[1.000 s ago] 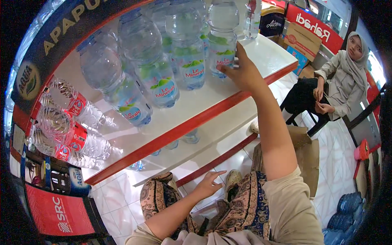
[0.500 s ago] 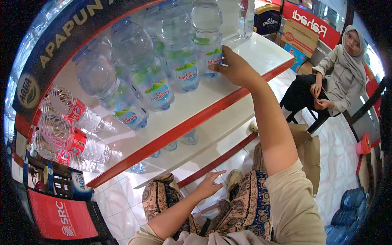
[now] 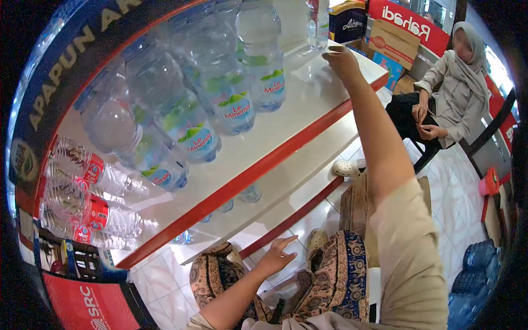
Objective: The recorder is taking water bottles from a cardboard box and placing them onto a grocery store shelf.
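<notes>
My right hand [image 3: 342, 61] reaches over the far right part of the white shelf [image 3: 308, 82], fingers loosely bent and nothing seen in them. Just beyond it stands a smaller clear bottle [image 3: 318, 26], apart from the hand. To its left, large clear water bottles with blue and green labels stand in rows; the nearest to the hand is the right front bottle [image 3: 267, 82], and another front bottle [image 3: 234, 110] stands beside it. My left hand [image 3: 276, 257] hangs above my lap, fingers spread, holding nothing.
Red-labelled bottles [image 3: 104, 214] stand at the shelf's left end. A red edge strip [image 3: 264, 168] runs along its front; more bottles [image 3: 250, 193] sit on a lower level. At right are a seated person [image 3: 454, 82], cardboard boxes [image 3: 393, 44] and an open carton [image 3: 355, 206].
My right hand has let go of the right front water bottle and moved right and away, toward the smaller bottle. The bottles sit slightly lower left in view. My left hand stays over my lap.
</notes>
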Demonstrator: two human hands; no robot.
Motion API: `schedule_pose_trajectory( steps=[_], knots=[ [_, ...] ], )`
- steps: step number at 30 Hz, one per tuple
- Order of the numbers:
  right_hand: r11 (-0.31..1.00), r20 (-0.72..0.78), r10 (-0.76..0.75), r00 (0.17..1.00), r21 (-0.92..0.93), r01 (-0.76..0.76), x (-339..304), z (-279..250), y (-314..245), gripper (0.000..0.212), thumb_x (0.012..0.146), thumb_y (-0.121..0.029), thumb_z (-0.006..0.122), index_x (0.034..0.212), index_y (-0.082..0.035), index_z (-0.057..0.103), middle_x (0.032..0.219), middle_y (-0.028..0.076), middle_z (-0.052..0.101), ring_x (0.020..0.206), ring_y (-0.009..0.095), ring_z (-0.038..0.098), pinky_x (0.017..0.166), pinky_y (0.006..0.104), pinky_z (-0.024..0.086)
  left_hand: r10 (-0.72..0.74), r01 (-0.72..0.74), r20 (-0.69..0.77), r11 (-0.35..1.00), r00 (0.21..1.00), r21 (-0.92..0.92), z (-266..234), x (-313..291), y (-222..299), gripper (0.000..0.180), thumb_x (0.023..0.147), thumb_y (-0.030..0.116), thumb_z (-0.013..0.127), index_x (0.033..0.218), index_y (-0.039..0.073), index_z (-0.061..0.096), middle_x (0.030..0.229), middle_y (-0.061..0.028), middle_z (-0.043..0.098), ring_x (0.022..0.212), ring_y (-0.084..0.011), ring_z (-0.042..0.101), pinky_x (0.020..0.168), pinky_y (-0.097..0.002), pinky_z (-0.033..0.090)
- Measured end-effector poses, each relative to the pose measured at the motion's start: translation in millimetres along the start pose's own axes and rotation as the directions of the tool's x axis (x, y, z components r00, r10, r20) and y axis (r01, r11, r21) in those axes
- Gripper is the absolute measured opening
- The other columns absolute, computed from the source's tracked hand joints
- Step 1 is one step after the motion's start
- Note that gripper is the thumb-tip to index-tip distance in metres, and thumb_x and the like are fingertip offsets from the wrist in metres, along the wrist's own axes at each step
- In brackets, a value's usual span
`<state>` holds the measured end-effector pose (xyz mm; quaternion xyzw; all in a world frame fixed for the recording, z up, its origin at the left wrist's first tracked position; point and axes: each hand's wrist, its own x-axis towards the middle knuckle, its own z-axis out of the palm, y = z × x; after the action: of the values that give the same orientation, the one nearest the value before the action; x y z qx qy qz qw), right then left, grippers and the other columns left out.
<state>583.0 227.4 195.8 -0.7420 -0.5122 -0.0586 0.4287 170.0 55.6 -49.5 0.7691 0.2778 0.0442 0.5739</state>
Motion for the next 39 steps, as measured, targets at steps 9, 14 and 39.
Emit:
schedule_pose_trajectory(
  steps=[9,14,39],
  knots=[
    [0.997,-0.191,0.070,0.979,-0.024,-0.076,132.8,16.9,119.3,0.045,0.070,-0.027,0.075,0.099,0.002,0.056,0.091,0.012,0.064,0.081,0.021,0.059,0.074,0.0328,0.046,0.025,-0.027,0.038,0.998,0.999,0.057,11.4,12.7,-37.6,0.055,0.081,0.021,0.061,0.131,0.019,0.040,0.125,-0.0204,0.040,0.110,-0.0285,0.046,0.083,-0.0320,0.047],
    [0.960,0.044,-0.198,0.979,-0.191,0.203,162.3,25.6,138.2,0.047,0.072,-0.028,0.074,0.104,0.001,0.056,0.095,0.011,0.064,0.084,0.018,0.057,0.079,0.0298,0.043,-0.084,0.083,0.042,0.996,0.996,0.027,5.4,15.5,-21.5,0.057,0.080,0.019,0.062,0.133,0.019,0.038,0.122,-0.0206,0.041,0.105,-0.0287,0.049,0.080,-0.0326,0.048],
    [0.907,0.265,-0.348,0.899,-0.147,0.394,97.2,148.8,-73.6,0.062,0.073,-0.033,0.066,0.110,0.009,0.040,0.100,0.025,0.059,0.097,0.036,0.058,0.082,0.0410,0.048,-0.179,0.179,0.006,0.984,0.984,0.024,11.4,-1.8,-36.3,0.069,0.080,0.020,0.063,0.138,0.020,0.027,0.120,-0.0208,0.043,0.105,-0.0276,0.050,0.079,-0.0304,0.050]
  ],
)
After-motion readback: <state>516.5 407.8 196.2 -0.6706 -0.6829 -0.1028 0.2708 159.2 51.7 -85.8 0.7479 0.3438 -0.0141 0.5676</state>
